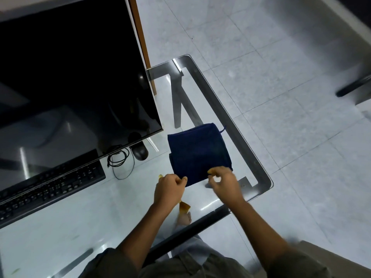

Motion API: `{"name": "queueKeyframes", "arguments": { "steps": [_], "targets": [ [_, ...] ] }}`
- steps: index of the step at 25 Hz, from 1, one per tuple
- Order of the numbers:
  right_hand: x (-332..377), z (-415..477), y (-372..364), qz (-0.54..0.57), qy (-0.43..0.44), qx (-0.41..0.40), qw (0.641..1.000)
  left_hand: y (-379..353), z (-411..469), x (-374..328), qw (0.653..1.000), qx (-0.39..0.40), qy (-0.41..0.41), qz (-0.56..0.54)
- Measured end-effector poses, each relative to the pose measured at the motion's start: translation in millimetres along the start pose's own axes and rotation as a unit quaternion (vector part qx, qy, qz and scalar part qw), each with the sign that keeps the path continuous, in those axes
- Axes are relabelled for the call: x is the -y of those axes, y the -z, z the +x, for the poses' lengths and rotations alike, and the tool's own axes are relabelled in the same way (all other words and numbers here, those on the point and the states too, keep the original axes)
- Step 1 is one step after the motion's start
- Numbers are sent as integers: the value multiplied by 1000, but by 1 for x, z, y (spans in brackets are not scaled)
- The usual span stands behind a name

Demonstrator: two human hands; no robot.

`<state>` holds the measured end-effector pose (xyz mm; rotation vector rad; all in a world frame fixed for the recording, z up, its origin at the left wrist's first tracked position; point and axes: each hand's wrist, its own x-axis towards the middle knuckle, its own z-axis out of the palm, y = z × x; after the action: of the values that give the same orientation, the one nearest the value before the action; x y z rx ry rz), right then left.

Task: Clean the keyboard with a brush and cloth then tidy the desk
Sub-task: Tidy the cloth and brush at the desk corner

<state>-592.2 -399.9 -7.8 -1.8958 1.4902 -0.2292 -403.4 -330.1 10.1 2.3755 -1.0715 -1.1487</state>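
While the folded dark blue cloth (199,152) lies flat on the glass worktop (84,223), near its right edge, its near edge is pinched at both corners. The near left corner is clamped in the grip of the left hand (169,187), whose fingers are curled shut, and a yellow object (183,206) is seen just below that hand, with a yellow tip showing at the hand's far left side; whether it is the brush cannot be told. The near right corner is met by the right hand (223,182), with thumb and fingertips brought together at the cloth's edge, though motion blur keeps the exact hold from being made out. The black keyboard (48,185) is set well to the left of the cloth, partly under the near edge of a dark monitor (70,77). Between keyboard and cloth, a black mouse (141,151) and a coiled black cable (118,160) are found near the monitor's corner.
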Motion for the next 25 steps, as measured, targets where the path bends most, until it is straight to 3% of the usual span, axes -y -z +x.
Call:
{"name": "queueKeyframes", "arguments": {
  "steps": [4, 7, 12, 15, 17, 20, 23, 25],
  "targets": [
    [37, -24, -58, -31, 26, 86, 995, 11, 9, 12, 995, -90, -34, -2],
    [58, -24, -88, -52, 6, 85, 995, 20, 22, 24, 987, -148, -51, -25],
    [64, -24, -98, -116, 30, 136, 983, 24, 33, 39, 978, -192, -61, -60],
    [62, -22, -85, -56, 9, 168, 984, 18, 37, 39, 972, -216, -56, -80],
    [49, -11, -55, 11, -15, 108, 994, 8, 38, 29, 956, -253, -109, -100],
    [28, 9, -26, 103, -58, 8, 993, -5, 41, 26, 948, -273, -163, -36],
    [28, 33, -23, 104, -89, -12, 991, -17, 49, 29, 955, -209, -198, 69],
    [28, 45, -28, 55, -58, -34, 996, -24, 56, 27, 950, -164, -218, 150]
  ]
}}
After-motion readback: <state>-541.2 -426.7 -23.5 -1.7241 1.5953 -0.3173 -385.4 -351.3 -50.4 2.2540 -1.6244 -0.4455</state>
